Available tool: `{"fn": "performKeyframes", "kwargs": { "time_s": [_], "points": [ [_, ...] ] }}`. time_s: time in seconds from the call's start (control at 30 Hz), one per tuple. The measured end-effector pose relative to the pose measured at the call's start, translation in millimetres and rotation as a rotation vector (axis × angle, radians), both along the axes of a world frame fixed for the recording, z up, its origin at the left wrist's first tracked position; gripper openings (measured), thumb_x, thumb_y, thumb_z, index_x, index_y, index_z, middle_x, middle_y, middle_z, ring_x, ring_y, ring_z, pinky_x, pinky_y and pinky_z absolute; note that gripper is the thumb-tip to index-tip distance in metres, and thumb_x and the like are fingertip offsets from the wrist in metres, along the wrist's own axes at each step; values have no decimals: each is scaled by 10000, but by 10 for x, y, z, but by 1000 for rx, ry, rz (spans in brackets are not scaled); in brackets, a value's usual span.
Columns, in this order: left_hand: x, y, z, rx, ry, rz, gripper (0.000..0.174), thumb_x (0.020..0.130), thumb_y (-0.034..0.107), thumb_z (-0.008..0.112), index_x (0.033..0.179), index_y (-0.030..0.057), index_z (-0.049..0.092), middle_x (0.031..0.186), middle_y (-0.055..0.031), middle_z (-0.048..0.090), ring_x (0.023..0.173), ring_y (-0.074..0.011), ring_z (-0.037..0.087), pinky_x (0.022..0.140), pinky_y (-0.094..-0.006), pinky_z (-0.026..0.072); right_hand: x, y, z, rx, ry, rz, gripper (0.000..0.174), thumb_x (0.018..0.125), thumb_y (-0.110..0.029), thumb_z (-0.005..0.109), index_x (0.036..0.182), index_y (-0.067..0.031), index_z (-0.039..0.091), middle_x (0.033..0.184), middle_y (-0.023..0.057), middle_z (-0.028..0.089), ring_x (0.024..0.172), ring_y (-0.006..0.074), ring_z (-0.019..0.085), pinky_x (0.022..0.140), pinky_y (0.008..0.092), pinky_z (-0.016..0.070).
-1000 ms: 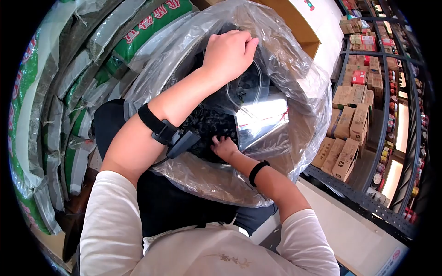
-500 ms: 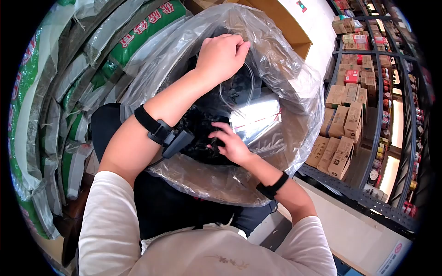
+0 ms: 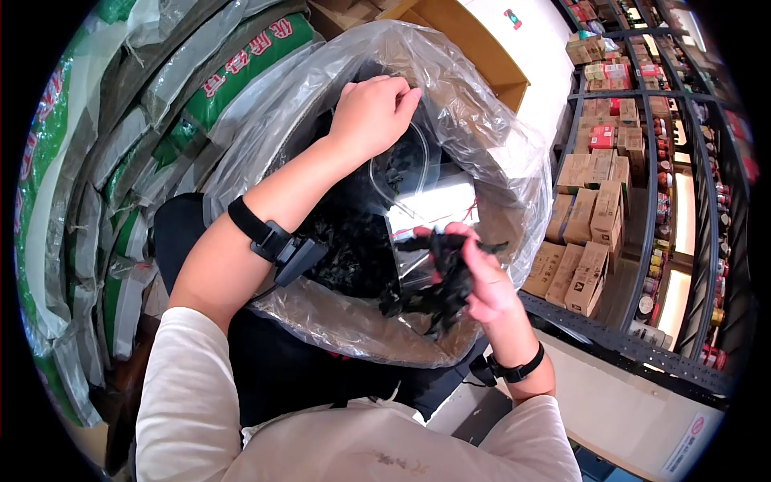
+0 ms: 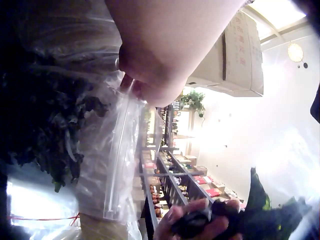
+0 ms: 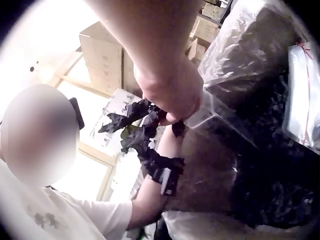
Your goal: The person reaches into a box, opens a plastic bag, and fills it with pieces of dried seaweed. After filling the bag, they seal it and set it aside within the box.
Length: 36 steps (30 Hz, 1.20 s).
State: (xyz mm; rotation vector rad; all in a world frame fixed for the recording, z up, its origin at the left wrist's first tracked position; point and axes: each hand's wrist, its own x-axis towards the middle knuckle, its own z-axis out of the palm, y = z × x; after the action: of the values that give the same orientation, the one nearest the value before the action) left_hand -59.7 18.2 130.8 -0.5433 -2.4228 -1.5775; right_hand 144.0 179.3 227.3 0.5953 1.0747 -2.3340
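My left hand (image 3: pixel 373 116) is over the far part of a big plastic-lined container, fingers curled down. In the left wrist view it pinches the edge of a clear plastic bag (image 4: pixel 117 160), which hangs below. My right hand (image 3: pixel 491 281) grips a bunch of dark, crinkled dried seaweed (image 3: pixel 442 281), raised above the near right rim. Strips of it dangle from the fingers, greenish in the left wrist view. More of the same dark seaweed (image 3: pixel 349 249) fills the container. On that pile lies a stack of clear flat bags (image 3: pixel 434 205) with red string.
The clear plastic liner (image 3: pixel 518 153) spreads wide around the container's rim. Stacked green-and-white sacks (image 3: pixel 173 120) stand on the left. An open cardboard box (image 3: pixel 474 52) is behind. Shelves with cartons (image 3: pixel 594 209) and jars line the right side.
My right hand has risen out of the dark pile with a bunch of seaweed and moved right. The left hand keeps its hold; the view has shifted slightly.
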Motion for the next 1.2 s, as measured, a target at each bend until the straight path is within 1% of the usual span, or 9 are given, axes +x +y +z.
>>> {"fn": "performKeyframes", "kwargs": {
  "time_s": [0.13, 0.2, 0.33, 0.47, 0.67, 0.87, 0.97, 1.07, 1.2],
  "points": [
    [22, 9, 16, 15, -10, -18, 328, 928, 285, 589, 779, -7, 613, 750, -156, 614, 673, -336, 599, 633, -412, 466, -333, 69, 65, -44, 59, -249, 351, 997, -384, 491, 1208, -107, 537, 1255, 129, 604, 1107, 215, 605, 940, 373, 512],
    [19, -4, 27, 8, -26, -29, 326, 928, 282, 591, 780, -7, 611, 751, -156, 613, 672, -335, 597, 633, -410, 467, -569, -96, 135, 301, 99, -482, 358, 990, -387, 517, 1182, -88, 557, 1209, 108, 626, 1094, 205, 604, 995, 379, 457],
    [24, 8, 29, -1, -56, -28, 320, 930, 279, 598, 788, -8, 608, 749, -158, 608, 671, -331, 595, 632, -407, 464, -823, -59, -178, 489, 330, -761, 275, 962, -285, 614, 1126, -73, 551, 1124, 68, 634, 1056, 190, 595, 889, 376, 493],
    [20, -1, 30, 3, -14, -23, 312, 931, 274, 605, 792, -5, 608, 750, -159, 606, 674, -331, 594, 631, -406, 461, -857, -317, -371, 675, 354, -758, 291, 937, -236, 665, 1148, -80, 540, 1215, 71, 547, 1099, 156, 516, 881, 351, 469],
    [-5, -14, 15, 26, -18, -15, 299, 933, 258, 611, 792, -5, 609, 754, -166, 605, 680, -344, 591, 631, -412, 457, -783, -349, -440, 1569, 791, -310, 305, 874, -122, 705, 1133, -31, 571, 1345, 182, 508, 1167, 239, 525, 968, 354, 429],
    [-10, -19, 9, 27, -1, 7, 304, 933, 267, 610, 796, -3, 613, 752, -169, 604, 665, -344, 588, 622, -417, 453, -697, -285, -233, 1512, 1123, 248, 554, 820, -128, 752, 1305, -23, 505, 1418, 222, 447, 1280, 349, 485, 1033, 393, 420],
    [4, -14, 27, 20, -29, 14, 307, 936, 272, 605, 799, -3, 616, 757, -171, 606, 672, -339, 597, 623, -418, 453, -684, -282, -172, 1449, 1110, 249, 496, 829, -99, 735, 1274, -17, 532, 1357, 214, 512, 1235, 338, 525, 1018, 385, 429],
    [18, -3, 38, 11, -43, 13, 312, 937, 278, 601, 803, -3, 619, 759, -170, 611, 674, -334, 603, 625, -415, 459, -697, -243, -280, 1428, 1006, -12, 307, 844, -20, 675, 1144, 5, 613, 1170, 174, 643, 1105, 276, 612, 971, 348, 453],
    [4, -11, 29, 26, -45, 12, 319, 937, 287, 596, 806, -3, 621, 760, -167, 616, 675, -335, 604, 631, -412, 468, -727, -176, -253, 1482, 904, -158, 248, 851, -12, 661, 1097, -2, 634, 1148, 160, 652, 1081, 256, 620, 941, 336, 468]
  ]
}}
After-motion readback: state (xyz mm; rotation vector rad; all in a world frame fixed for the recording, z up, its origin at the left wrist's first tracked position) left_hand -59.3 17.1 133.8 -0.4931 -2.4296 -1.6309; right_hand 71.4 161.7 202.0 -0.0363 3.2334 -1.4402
